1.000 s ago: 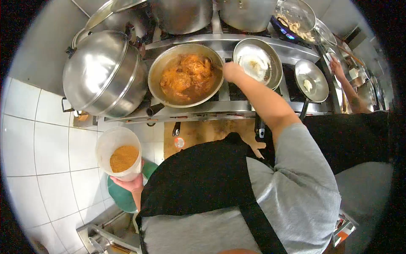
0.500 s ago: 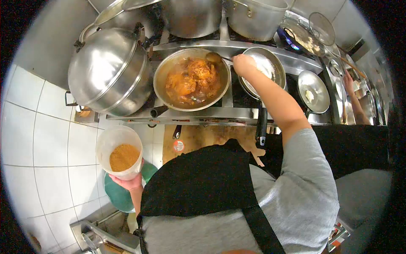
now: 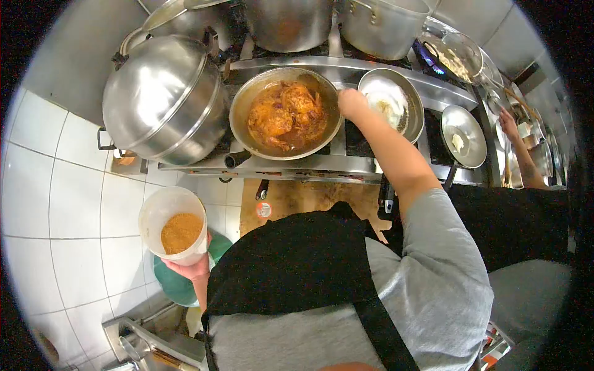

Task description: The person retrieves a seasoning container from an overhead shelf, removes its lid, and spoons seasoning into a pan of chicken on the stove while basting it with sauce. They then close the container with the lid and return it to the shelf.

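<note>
At lower left, my left hand (image 3: 189, 269) supports a translucent plastic tub (image 3: 154, 210) from below, its fingers around the base. Brown granular powder (image 3: 182, 234) lies inside it. My right hand (image 3: 353, 104) is a closed fist at the right rim of a wide pan (image 3: 237, 133). Whatever it grips is hidden. Reddish-brown meat pieces (image 3: 291, 111) sit in dark sauce in that pan. Close beyond the fist is a frying pan (image 3: 416, 117) with something white (image 3: 385, 102) in it, partly covered by my forearm.
A large domed steel pot (image 3: 164, 99) stands at the left of the stove (image 3: 278, 170). Tall pots (image 3: 288, 25) line the back. A smaller pan (image 3: 471, 139) holds a pale lump. Blue flame burns under a back-right pan (image 3: 458, 65). Another person's hand (image 3: 508, 123) is at far right.
My right hand has moved slightly down, and the dark ladle that reached from it over the wide pan no longer shows. My left hand keeps hold of the tub. The view has shifted slightly.
</note>
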Demonstrator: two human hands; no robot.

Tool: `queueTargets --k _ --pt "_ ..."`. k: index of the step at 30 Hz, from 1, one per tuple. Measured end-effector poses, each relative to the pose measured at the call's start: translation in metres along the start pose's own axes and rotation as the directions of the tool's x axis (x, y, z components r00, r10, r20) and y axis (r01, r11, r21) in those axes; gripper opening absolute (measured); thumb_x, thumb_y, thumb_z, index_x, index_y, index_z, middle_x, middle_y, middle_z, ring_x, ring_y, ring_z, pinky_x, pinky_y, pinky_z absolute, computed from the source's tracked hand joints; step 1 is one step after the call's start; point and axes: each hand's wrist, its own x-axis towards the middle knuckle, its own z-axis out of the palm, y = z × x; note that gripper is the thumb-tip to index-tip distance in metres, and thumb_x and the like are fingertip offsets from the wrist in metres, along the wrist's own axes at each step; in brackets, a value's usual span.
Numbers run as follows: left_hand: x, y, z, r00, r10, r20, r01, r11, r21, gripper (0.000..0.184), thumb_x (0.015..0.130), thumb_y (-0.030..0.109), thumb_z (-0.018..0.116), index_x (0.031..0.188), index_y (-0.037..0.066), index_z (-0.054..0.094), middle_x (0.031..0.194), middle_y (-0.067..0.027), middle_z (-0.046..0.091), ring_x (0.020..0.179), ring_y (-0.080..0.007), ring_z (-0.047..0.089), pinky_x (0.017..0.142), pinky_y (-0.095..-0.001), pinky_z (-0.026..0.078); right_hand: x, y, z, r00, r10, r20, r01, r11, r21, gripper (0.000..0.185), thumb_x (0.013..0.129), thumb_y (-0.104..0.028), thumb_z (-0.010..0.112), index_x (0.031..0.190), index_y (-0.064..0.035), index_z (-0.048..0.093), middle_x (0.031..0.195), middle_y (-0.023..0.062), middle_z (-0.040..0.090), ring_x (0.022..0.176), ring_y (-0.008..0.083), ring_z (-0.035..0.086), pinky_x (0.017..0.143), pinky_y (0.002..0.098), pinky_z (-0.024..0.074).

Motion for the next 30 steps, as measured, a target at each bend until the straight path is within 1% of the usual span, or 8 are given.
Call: queueTargets --k 8,11,13,15,16,19,25,30 --pt "0.009 0.001 -0.001 0.998 0.036 0.05 -0.033 0.998 -0.058 0.074 0.078 0.061 0.044 0.136 0.017 0.032 0.14 -0.0071 0.035 0.126 -0.0333 0.034 0.092 -0.0637 0.03 -0.003 0.021 0.02 0.996 0.01 -0.085 -0.002 0.996 0.093 0.023 0.081 -0.016 0.048 0.092 -0.0052 0.065 0.094 0.0187 0.064 0.087 0.033 0.063 0.073 0.0428 0.0511" --pt "0.012 0.008 0.001 1.0 0.004 -0.015 -0.006 0.995 -0.101 0.076 0.072 0.063 0.052 0.135 0.023 0.036 0.142 -0.0073 0.03 0.128 -0.0367 0.029 0.092 -0.0699 0.025 -0.029 0.006 0.029 0.965 -0.213 -0.154 0.169 0.951 -0.259 0.02 0.077 -0.015 0.053 0.082 -0.0029 0.068 0.081 0.0146 0.067 0.075 0.028 0.066 0.066 0.0393 0.0536" --pt "0.015 0.016 -0.002 1.0 -0.012 0.004 0.012 0.995 -0.099 0.078 0.074 0.06 0.053 0.138 0.018 0.032 0.143 -0.0092 0.03 0.129 -0.0363 0.029 0.095 -0.069 0.022 -0.009 0.013 0.063 0.969 -0.241 -0.051 0.236 0.968 -0.088 0.022 0.077 -0.016 0.054 0.088 -0.0036 0.068 0.085 0.0148 0.066 0.081 0.029 0.065 0.071 0.0377 0.0533" --pt "0.027 0.016 -0.016 0.99 -0.008 0.142 0.027 0.991 -0.132 0.079 0.075 0.059 0.052 0.138 0.016 0.03 0.143 -0.0101 0.03 0.129 -0.0356 0.029 0.097 -0.0663 0.025 -0.028 -0.007 0.025 0.999 0.04 0.013 -0.04 0.998 0.04 0.025 0.078 -0.015 0.055 0.096 -0.0027 0.067 0.101 0.0164 0.064 0.095 0.0286 0.062 0.078 0.0413 0.0514" --pt "0.022 0.017 0.01 0.999 0.025 -0.027 -0.028 0.991 -0.132 0.074 0.077 0.058 0.05 0.135 0.015 0.034 0.141 -0.0105 0.033 0.128 -0.0364 0.03 0.095 -0.0653 0.028 -0.037 -0.012 0.007 0.999 0.032 -0.007 -0.031 0.998 0.058 0.024 0.078 -0.015 0.054 0.094 -0.0026 0.067 0.097 0.0155 0.065 0.09 0.0278 0.064 0.074 0.0406 0.0524" --pt "0.029 -0.002 0.053 0.999 0.028 -0.046 -0.031 0.997 -0.064 0.073 0.077 0.058 0.05 0.135 0.014 0.034 0.14 -0.011 0.033 0.127 -0.0369 0.031 0.095 -0.0647 0.029 -0.063 -0.018 -0.024 0.99 0.126 -0.07 -0.113 0.98 0.163 0.031 0.079 -0.015 0.055 0.106 -0.0012 0.056 0.102 0.0142 0.062 0.085 0.0282 0.065 0.068 0.0405 0.0526" --pt "0.034 -0.032 0.112 0.998 -0.036 0.059 0.035 0.999 0.017 0.071 0.078 0.057 0.048 0.133 0.013 0.036 0.138 -0.012 0.035 0.125 -0.0379 0.032 0.094 -0.0635 0.03 -0.108 -0.031 -0.013 0.995 -0.054 -0.083 0.058 0.997 0.052 0.032 0.077 -0.014 0.052 0.103 0.0034 0.056 0.098 0.0214 0.059 0.078 0.0287 0.064 0.063 0.0401 0.0522" --pt "0.028 -0.033 0.13 0.99 -0.065 0.127 0.063 0.998 0.022 0.07 0.078 0.056 0.047 0.131 0.012 0.037 0.136 -0.0128 0.036 0.124 -0.0388 0.033 0.094 -0.0624 0.031 -0.143 -0.034 -0.002 0.987 0.016 -0.158 0.032 0.954 0.298 0.026 0.078 -0.013 0.052 0.099 0.0029 0.056 0.093 0.0218 0.061 0.083 0.0319 0.063 0.067 0.041 0.0515"
